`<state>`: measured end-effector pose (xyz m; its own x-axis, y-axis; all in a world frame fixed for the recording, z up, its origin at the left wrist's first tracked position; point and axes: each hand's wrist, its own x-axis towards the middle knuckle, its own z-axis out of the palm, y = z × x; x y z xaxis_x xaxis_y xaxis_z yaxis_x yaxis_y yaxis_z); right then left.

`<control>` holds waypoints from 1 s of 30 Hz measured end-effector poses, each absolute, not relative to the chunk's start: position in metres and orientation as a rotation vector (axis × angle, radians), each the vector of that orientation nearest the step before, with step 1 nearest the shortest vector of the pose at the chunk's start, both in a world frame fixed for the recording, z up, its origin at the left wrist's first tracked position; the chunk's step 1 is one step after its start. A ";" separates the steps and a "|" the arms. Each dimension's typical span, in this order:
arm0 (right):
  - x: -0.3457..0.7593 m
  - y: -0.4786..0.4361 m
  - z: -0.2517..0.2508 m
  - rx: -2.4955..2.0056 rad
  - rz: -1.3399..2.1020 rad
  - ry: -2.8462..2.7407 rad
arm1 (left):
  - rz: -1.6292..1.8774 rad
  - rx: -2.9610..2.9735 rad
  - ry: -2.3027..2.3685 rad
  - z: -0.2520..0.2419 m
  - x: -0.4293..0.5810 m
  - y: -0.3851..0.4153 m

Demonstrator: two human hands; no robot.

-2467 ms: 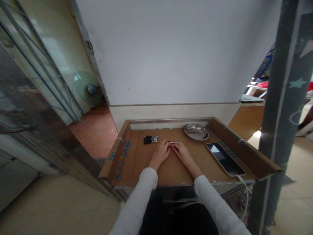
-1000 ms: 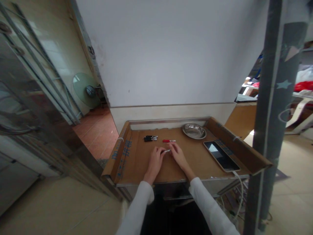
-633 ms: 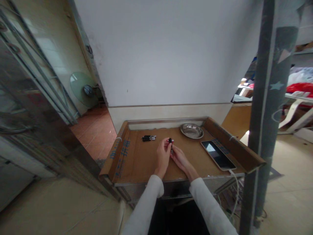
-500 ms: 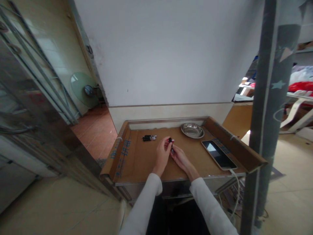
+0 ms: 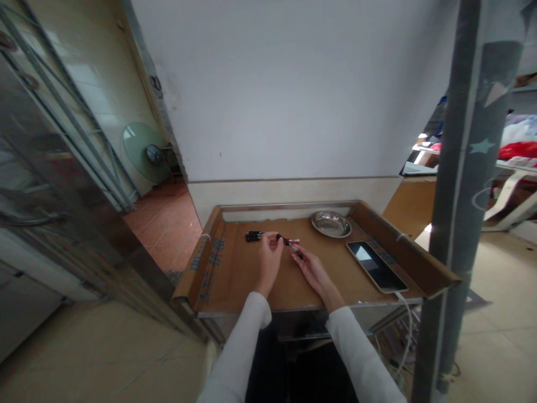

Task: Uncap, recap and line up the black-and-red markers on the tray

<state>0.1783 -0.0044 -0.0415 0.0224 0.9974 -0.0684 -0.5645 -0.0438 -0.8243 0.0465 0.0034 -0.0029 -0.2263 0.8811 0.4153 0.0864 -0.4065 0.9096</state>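
Between my hands is a slim black and silver pen point(image 5: 292, 246), slanting down to the right. My left hand point(image 5: 269, 257) pinches its black upper end with thumb and fingertips. The fingers of my right hand point(image 5: 311, 267) close round the lower end. Whether the pen is in one piece or parted is too small to tell. Just behind it a small red and white piece point(image 5: 297, 240) shows on the cardboard. Several black pens point(image 5: 252, 236) lie side by side left of my left hand, which partly hides them.
A cardboard-lined table point(image 5: 239, 280) with raised sides stands against the white wall. On its right are a round metal dish point(image 5: 331, 225) and a phone point(image 5: 376, 267) with a white cable point(image 5: 408, 324) hanging over the front edge. A grey post point(image 5: 457, 196) rises beyond the right side.
My left hand has moved left, away from my right hand, so more of the pen shows between them. The right hand has shifted slightly right.
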 end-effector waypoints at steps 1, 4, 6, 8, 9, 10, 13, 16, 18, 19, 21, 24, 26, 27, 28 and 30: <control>0.179 -0.004 -0.042 -0.819 1.418 -0.708 | 1.716 1.367 1.181 -0.005 0.043 0.007; 0.178 -0.003 -0.046 -0.819 1.314 -0.725 | 1.705 1.267 1.215 -0.016 0.032 0.017; 0.178 -0.002 -0.049 -0.837 1.219 -0.726 | 1.627 1.266 1.259 -0.026 0.027 0.020; 0.180 0.000 -0.051 -0.901 1.090 -0.747 | 1.482 1.350 1.302 -0.035 0.025 0.020; 0.181 0.001 -0.052 -0.953 1.008 -0.776 | 1.413 1.415 1.315 -0.038 0.024 0.019; 0.182 0.002 -0.052 -1.014 0.913 -0.816 | 1.350 1.491 1.314 -0.040 0.024 0.018; 0.184 0.002 -0.049 -1.196 0.625 -0.983 | 1.213 1.768 1.297 -0.040 0.026 0.012; 0.181 0.000 -0.041 -1.224 0.495 -1.216 | 1.122 2.025 1.328 -0.036 0.029 0.010; 0.178 0.000 -0.037 -1.170 0.494 -1.407 | 1.084 2.114 1.347 -0.034 0.032 0.012; 0.177 0.000 -0.036 -1.148 0.492 -1.492 | 1.070 2.134 1.356 -0.034 0.033 0.013; 0.175 0.001 -0.037 -1.135 0.473 -1.620 | 1.039 2.161 1.382 -0.034 0.036 0.016; 0.174 0.003 -0.042 -1.160 0.424 -1.730 | 1.003 2.219 1.403 -0.034 0.038 0.020; 0.174 0.003 -0.045 -1.184 0.379 -1.819 | 1.015 2.252 1.403 -0.034 0.038 0.021; 0.175 0.003 -0.045 -1.205 0.340 -1.862 | 1.028 2.254 1.411 -0.034 0.038 0.022; 0.176 0.001 -0.046 -1.241 0.286 -1.895 | 1.039 2.247 1.423 -0.034 0.038 0.023; 0.179 -0.003 -0.046 -1.370 0.141 -1.903 | 1.054 2.223 1.458 -0.034 0.038 0.025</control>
